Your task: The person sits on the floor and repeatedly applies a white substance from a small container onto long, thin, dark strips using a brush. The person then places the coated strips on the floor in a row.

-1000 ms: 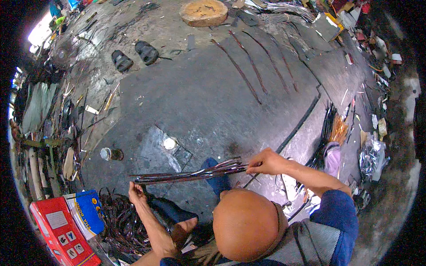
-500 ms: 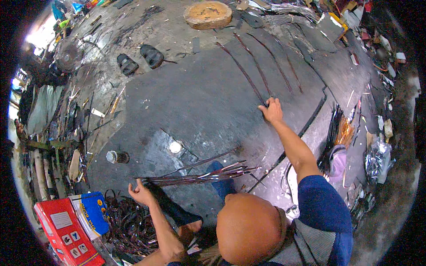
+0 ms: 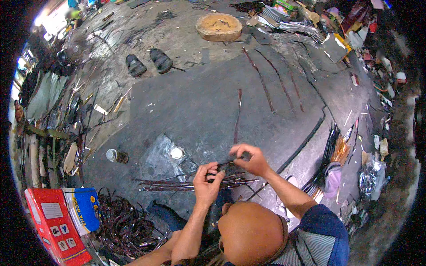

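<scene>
My left hand [image 3: 207, 182] is half curled, fingertips and thumb together around a thin dark strip near the middle of the floor. Close beside it, my right hand [image 3: 249, 160] pinches a long dark brown strip [image 3: 238, 116] whose free end stretches away over the floor. Both hands are over a bundle of glossy dark strips [image 3: 153, 184], which partly hides behind the left hand. Farther off, more strips lie apart, side by side: one thick strip [image 3: 261, 82], a second strip [image 3: 278, 75] and a thinner strip [image 3: 296, 84].
A jar [image 3: 117, 156] and a white round lid or cup [image 3: 176, 153] on clear plastic stand at left. A tangled heap of dark strips [image 3: 124, 221] lies near a red box [image 3: 55, 221]. Beyond are black sandals [image 3: 160, 61] and a wood block [image 3: 218, 27]. Bundled strips [image 3: 326, 155] lie right.
My right hand has drawn back from the far row, bringing its leftmost strip nearer. My left hand has left the bundle's left end and moved right to meet it.
</scene>
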The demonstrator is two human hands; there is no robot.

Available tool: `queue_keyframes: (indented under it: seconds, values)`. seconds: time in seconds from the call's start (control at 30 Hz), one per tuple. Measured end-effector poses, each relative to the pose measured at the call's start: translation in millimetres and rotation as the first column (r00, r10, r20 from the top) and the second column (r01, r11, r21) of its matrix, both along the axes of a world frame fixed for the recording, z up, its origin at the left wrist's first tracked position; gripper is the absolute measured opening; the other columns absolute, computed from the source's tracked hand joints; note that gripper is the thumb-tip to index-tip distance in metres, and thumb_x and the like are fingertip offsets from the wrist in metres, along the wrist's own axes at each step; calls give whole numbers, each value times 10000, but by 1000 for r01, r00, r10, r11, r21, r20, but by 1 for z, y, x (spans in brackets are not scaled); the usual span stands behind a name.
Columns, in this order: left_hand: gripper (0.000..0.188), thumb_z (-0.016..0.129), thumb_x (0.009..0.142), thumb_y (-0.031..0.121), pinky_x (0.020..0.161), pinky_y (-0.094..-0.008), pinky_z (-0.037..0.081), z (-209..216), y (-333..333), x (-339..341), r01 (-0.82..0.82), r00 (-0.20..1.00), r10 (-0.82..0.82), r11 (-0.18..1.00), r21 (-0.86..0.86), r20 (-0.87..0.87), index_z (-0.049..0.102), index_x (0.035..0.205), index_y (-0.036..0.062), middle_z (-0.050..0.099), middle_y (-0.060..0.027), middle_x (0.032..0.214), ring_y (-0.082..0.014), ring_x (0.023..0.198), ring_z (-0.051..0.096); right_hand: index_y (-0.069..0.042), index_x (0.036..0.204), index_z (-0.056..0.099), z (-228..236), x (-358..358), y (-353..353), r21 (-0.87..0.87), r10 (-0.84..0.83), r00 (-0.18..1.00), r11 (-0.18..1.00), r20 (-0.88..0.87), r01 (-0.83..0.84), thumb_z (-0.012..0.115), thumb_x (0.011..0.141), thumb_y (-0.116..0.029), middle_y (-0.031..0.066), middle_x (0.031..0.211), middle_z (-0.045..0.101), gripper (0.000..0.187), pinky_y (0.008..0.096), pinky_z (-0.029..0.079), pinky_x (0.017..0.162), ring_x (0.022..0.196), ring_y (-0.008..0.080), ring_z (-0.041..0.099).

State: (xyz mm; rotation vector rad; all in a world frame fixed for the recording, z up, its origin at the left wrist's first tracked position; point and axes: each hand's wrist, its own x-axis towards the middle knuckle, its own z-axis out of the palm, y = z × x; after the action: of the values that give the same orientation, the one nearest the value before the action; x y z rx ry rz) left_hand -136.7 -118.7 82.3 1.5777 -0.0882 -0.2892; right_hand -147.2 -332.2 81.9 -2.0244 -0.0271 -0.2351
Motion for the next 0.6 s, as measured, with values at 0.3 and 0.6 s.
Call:
queue_keyframes:
  seconds: [0.3,0.6]
  values:
    - [106,714,819,28,771,-261,492,27,9,2,-110,989,106,993,-35,-105,714,924,22,703,-31,872,-113,837,625,-39,914,689,26,1,47,110,240,956,968,-166,-224,752,814,-141,49,797,685,157,285,512,655,722,126,639]
    - [68,689,839,13,634,-233,497,7,29,14,-277,923,192,933,-229,-333,682,906,13,675,-35,797,-102,680,612,-78,977,703,45,10,71,-214,262,964,946,53,-245,758,790,-203,106,836,657,231,375,509,612,736,296,651]
